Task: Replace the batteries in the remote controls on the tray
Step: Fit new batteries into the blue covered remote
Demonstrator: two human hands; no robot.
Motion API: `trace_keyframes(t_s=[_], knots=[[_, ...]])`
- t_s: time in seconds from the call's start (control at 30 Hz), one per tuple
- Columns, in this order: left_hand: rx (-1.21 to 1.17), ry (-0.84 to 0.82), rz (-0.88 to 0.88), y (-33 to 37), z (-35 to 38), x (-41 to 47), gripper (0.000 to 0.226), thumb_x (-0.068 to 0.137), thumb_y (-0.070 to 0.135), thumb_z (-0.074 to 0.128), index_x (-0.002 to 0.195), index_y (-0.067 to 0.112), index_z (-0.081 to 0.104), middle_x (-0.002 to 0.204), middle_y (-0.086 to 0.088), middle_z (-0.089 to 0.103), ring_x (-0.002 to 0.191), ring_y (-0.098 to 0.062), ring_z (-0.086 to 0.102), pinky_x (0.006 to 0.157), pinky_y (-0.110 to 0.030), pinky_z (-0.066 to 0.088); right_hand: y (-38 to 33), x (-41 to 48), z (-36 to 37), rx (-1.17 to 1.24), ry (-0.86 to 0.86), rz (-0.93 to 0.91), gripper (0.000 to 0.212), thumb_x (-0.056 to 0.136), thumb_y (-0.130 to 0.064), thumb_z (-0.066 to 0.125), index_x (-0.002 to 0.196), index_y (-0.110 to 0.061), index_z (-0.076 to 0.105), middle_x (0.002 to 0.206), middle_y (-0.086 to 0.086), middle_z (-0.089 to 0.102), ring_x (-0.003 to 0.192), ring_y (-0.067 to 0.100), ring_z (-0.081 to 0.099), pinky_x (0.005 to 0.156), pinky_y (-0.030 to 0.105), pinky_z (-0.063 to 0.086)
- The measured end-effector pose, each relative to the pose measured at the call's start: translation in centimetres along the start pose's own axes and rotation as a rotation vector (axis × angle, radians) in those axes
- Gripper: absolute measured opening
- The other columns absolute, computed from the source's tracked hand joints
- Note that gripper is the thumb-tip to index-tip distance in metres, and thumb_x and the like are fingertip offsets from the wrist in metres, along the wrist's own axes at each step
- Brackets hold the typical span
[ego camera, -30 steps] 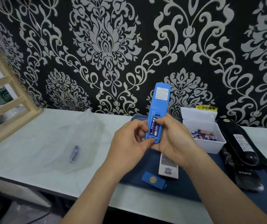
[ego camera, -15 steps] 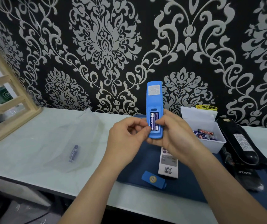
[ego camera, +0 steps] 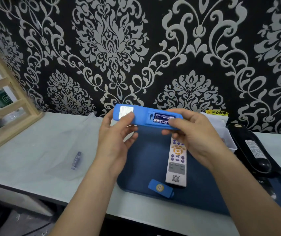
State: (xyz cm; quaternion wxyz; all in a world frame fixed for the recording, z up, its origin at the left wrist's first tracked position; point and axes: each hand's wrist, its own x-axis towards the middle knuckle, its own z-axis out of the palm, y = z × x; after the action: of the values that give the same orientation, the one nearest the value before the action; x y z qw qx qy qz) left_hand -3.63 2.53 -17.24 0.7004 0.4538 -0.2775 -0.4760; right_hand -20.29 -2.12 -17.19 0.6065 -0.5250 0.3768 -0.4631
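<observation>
A blue remote (ego camera: 141, 117) is held sideways above the dark blue tray (ego camera: 146, 164), back side up. Its battery bay is uncovered and shows two dark batteries (ego camera: 162, 119). My left hand (ego camera: 117, 133) grips the remote's left end, thumb on its white label. My right hand (ego camera: 192, 133) holds the right end, thumb beside the batteries. The blue battery cover (ego camera: 160, 188) lies on the tray's front part. A white remote (ego camera: 177, 164) lies face up on the tray under my right hand.
A white box (ego camera: 228, 138) with batteries stands behind my right hand, mostly hidden. A black remote (ego camera: 252, 149) lies at the right. One loose battery (ego camera: 76, 160) rests on a clear plastic bag (ego camera: 51, 147) at the left. A wooden rack (ego camera: 5, 106) stands far left.
The blue remote has turned from upright to lying sideways. My left hand shifted from the battery bay to the remote's left end.
</observation>
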Motion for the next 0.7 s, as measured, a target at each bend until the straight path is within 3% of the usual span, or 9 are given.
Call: trace_keyframes(t_s=[0.07, 0.17, 0.27, 0.33, 0.5, 0.6, 0.7], knots=[[0.128, -0.026, -0.011, 0.3, -0.2, 0.0, 0.007, 0.085, 0.018, 0.068, 0.09, 0.019, 0.064, 0.073, 0.003, 0.065, 0.06, -0.011, 0.058, 0.062, -0.025, 0.049, -0.1, -0.1, -0.1, 0.043, 0.063, -0.001, 0.019, 0.095, -0.003, 0.057, 0.106, -0.014, 0.068, 0.094, 0.008, 0.076, 0.066, 0.013, 0.066, 0.055, 0.018, 0.045], [0.413, -0.183, -0.045, 0.6, -0.6, 0.0, 0.008, 0.083, 0.013, 0.07, 0.083, 0.017, 0.063, 0.074, -0.006, 0.069, 0.059, -0.015, 0.062, 0.062, -0.025, 0.051, -0.1, -0.1, -0.2, 0.101, 0.169, -0.009, 0.013, 0.095, -0.009, 0.059, 0.103, -0.015, 0.068, 0.087, 0.008, 0.072, 0.062, 0.008, 0.055, 0.057, 0.02, 0.044], [0.707, -0.434, -0.075, 0.4, -1.1, -0.5, 0.022, 0.085, 0.011, 0.07, 0.104, 0.022, 0.065, 0.087, -0.017, 0.073, 0.077, -0.027, 0.071, 0.077, -0.033, 0.055, 0.2, -0.1, 0.0, 0.075, 0.162, -0.024, 0.011, 0.094, -0.014, 0.062, 0.099, -0.014, 0.071, 0.082, 0.006, 0.067, 0.063, 0.007, 0.049, 0.06, 0.021, 0.042], [0.774, -0.499, -0.008, -0.3, -0.9, -0.8, 0.024, 0.092, 0.012, 0.062, 0.11, 0.026, 0.064, 0.092, -0.011, 0.074, 0.086, -0.026, 0.071, 0.083, -0.035, 0.055, 0.3, -0.2, 0.2, 0.043, 0.116, -0.033, 0.012, 0.094, -0.016, 0.062, 0.098, -0.013, 0.074, 0.081, 0.005, 0.066, 0.064, 0.006, 0.048, 0.06, 0.02, 0.042], [0.734, -0.335, 0.198, -1.2, 0.4, -0.8, 0.025, 0.099, 0.015, 0.049, 0.107, 0.033, 0.064, 0.09, 0.01, 0.071, 0.08, -0.005, 0.065, 0.068, -0.017, 0.05, 0.1, -0.3, 0.4, 0.047, 0.086, -0.036, 0.013, 0.096, -0.014, 0.059, 0.098, -0.013, 0.072, 0.084, 0.005, 0.069, 0.067, 0.006, 0.053, 0.062, 0.02, 0.046], [0.716, -0.234, 0.301, -1.5, 1.1, -0.9, 0.023, 0.098, 0.02, 0.051, 0.105, 0.038, 0.065, 0.093, 0.013, 0.07, 0.085, -0.004, 0.063, 0.072, -0.019, 0.049, 0.0, -0.4, 0.8, 0.06, 0.099, -0.042, 0.009, 0.095, -0.014, 0.061, 0.094, -0.011, 0.07, 0.082, 0.006, 0.07, 0.064, 0.006, 0.054, 0.06, 0.018, 0.047], [0.656, -0.16, 0.267, -1.6, 1.7, -1.1, 0.025, 0.097, 0.021, 0.05, 0.096, 0.036, 0.07, 0.086, 0.015, 0.071, 0.074, 0.0, 0.06, 0.067, -0.022, 0.045, 0.2, -0.4, 1.2, 0.093, 0.101, -0.022, 0.008, 0.092, -0.017, 0.066, 0.091, -0.009, 0.067, 0.082, 0.008, 0.071, 0.058, 0.006, 0.055, 0.055, 0.018, 0.046]])
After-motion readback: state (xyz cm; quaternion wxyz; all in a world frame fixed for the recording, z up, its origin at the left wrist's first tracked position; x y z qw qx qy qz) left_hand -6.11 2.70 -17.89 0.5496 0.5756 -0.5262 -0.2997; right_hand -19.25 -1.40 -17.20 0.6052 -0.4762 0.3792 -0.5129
